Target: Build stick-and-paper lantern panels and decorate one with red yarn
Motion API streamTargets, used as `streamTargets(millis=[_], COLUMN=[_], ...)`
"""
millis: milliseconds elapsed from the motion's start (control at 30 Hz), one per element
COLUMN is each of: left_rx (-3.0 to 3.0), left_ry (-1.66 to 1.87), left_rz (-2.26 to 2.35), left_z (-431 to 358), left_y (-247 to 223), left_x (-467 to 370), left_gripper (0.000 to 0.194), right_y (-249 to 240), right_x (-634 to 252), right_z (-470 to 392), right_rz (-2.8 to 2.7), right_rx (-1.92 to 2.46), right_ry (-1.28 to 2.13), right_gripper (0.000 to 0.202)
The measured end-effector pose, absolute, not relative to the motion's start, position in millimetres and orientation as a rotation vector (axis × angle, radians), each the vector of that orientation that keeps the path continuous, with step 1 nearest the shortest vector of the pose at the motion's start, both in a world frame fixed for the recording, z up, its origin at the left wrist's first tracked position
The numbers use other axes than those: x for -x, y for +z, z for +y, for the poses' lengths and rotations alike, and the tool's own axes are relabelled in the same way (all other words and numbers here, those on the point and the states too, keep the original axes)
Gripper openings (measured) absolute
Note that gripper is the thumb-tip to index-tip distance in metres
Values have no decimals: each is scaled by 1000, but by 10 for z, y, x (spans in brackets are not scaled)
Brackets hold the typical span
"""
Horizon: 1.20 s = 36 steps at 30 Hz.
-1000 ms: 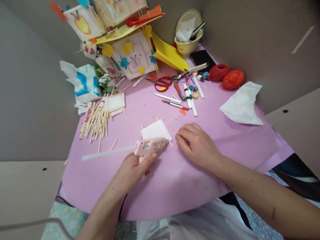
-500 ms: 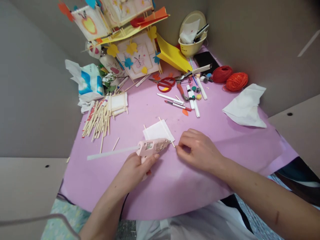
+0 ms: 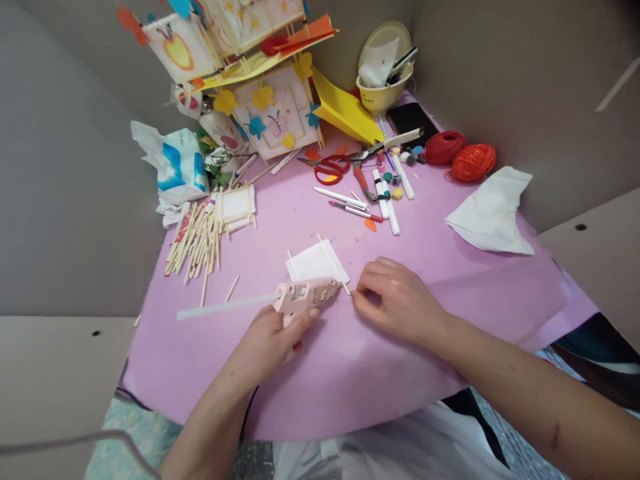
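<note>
My left hand [image 3: 283, 333] is wrapped round the handle of a pale pink glue gun [image 3: 303, 297], with a long translucent glue stick [image 3: 225, 307] out of its back. The gun's nozzle is at the lower right corner of a white paper piece [image 3: 315, 261] with thin wooden sticks along two sides. The gun hides part of the paper's lower edge. My right hand [image 3: 395, 300] rests on the purple cover, its thumb and index finger pinched at the end of the right wooden stick [image 3: 347, 289].
Wooden sticks [image 3: 197, 243] and a small stick frame [image 3: 236, 205] lie at the left. Behind are a tissue pack [image 3: 180, 163], a decorated stick house [image 3: 273, 113], red scissors [image 3: 333, 169], pens [image 3: 340, 197], a bowl [image 3: 383, 99], red yarn [image 3: 474, 163] and a crumpled tissue [image 3: 493, 213].
The glue stick's rear end has shifted slightly to the right. Both hands and the paper have stayed almost where they were.
</note>
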<state>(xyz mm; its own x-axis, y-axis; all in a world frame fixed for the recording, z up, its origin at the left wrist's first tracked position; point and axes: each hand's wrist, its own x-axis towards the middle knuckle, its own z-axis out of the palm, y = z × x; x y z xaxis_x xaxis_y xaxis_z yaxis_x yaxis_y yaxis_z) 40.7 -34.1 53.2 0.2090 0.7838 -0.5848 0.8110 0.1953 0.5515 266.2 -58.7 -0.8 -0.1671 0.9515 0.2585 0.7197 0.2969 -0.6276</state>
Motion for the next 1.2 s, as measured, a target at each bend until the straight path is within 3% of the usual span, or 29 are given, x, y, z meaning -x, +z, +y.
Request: streamTargets(millis=[1200], left_rx=[-1520], left_ry=[8], left_rz=[1579], left_z=[-404], left_y=[519], left_x=[-309], left_gripper=[55], right_y=[6], right_x=[-2648], right_z=[-597], right_rz=[-1965], right_rx=[1475], right_ry=[494], right_gripper=[18])
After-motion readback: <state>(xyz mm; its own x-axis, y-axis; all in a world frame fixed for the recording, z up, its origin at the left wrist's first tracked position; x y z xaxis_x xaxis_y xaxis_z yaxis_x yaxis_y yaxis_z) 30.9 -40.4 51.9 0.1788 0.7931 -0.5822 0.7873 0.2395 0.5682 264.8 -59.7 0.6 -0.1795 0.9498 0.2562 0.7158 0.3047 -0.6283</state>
